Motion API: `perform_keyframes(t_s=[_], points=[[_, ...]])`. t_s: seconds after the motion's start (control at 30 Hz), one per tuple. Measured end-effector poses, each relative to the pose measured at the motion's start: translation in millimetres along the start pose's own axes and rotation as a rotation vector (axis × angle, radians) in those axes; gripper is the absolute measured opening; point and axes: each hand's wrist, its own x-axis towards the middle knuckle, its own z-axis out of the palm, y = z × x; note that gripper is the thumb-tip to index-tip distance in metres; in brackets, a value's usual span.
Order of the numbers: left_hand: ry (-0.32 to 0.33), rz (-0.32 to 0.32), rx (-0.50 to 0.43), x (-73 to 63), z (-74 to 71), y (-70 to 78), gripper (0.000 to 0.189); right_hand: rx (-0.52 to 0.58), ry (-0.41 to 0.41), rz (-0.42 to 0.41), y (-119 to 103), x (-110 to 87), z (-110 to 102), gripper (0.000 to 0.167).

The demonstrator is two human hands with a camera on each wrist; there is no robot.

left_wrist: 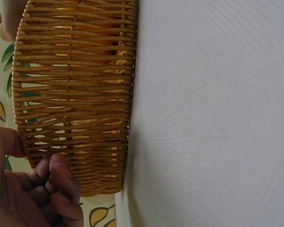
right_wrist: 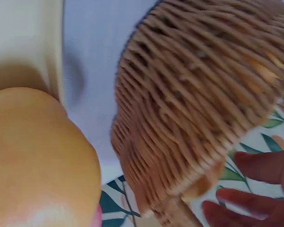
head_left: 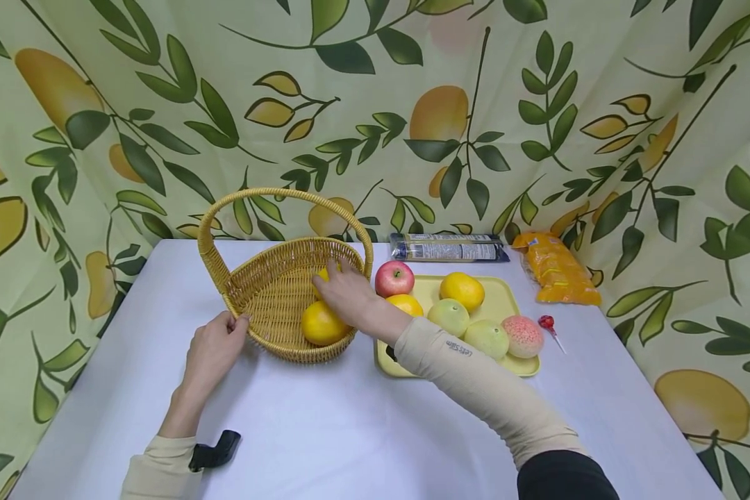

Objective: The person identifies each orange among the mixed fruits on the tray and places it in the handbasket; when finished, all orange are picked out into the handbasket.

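Note:
A wicker basket [head_left: 275, 292] with a tall arched handle stands on the left part of the table. My left hand [head_left: 215, 351] pinches its near left rim, the thumb [left_wrist: 14, 143] over the edge and the other fingers curled outside against the weave. Inside the basket, at its right side, lie a yellow fruit [head_left: 323, 323] and a second yellow fruit [head_left: 321, 275] behind it. Over that second one reaches my right hand [head_left: 350, 292], partly covering it. In the right wrist view the fingers [right_wrist: 246, 201] look loosely spread, with a gap between thumb and fingers.
Right of the basket, a pale yellow tray [head_left: 506, 292] holds a red apple [head_left: 394, 278], two yellow fruits, two pale green fruits [head_left: 448, 318] and a pink speckled fruit [head_left: 522, 336]. A red lollipop [head_left: 546, 322], an orange packet [head_left: 559, 271] and dark-ended packages [head_left: 446, 248] lie beyond.

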Motion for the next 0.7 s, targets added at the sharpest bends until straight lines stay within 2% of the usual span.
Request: perform_keyframes(t_s=[0.2,0.33,0.43,0.57,0.63,0.7], points=[[0.004,0.008,0.001,0.7,1.0,-0.5,0.038,0.137,0.167,-0.084,8,-23.4,-22,0.039],[0.003,0.009,0.005,0.6,0.6,-0.7,0.038,0.257,0.347,-0.123,20,-47.8,-36,0.034],[0.003,0.006,0.008,0.6,0.5,-0.4,0.039,0.313,0.506,-0.127,38,-65.5,-42,0.026],[0.001,0.003,0.011,0.6,0.5,-0.3,0.039,0.371,0.657,-0.071,73,-86.3,-43,0.021],[0.0,0.001,0.011,0.9,0.7,-0.4,0.039,0.394,0.68,-0.015,93,-95.5,-41,0.02],[0.0,-0.001,0.011,1.2,0.7,-0.5,0.039,0.4,0.659,0.064,113,-104.0,-36,0.021]])
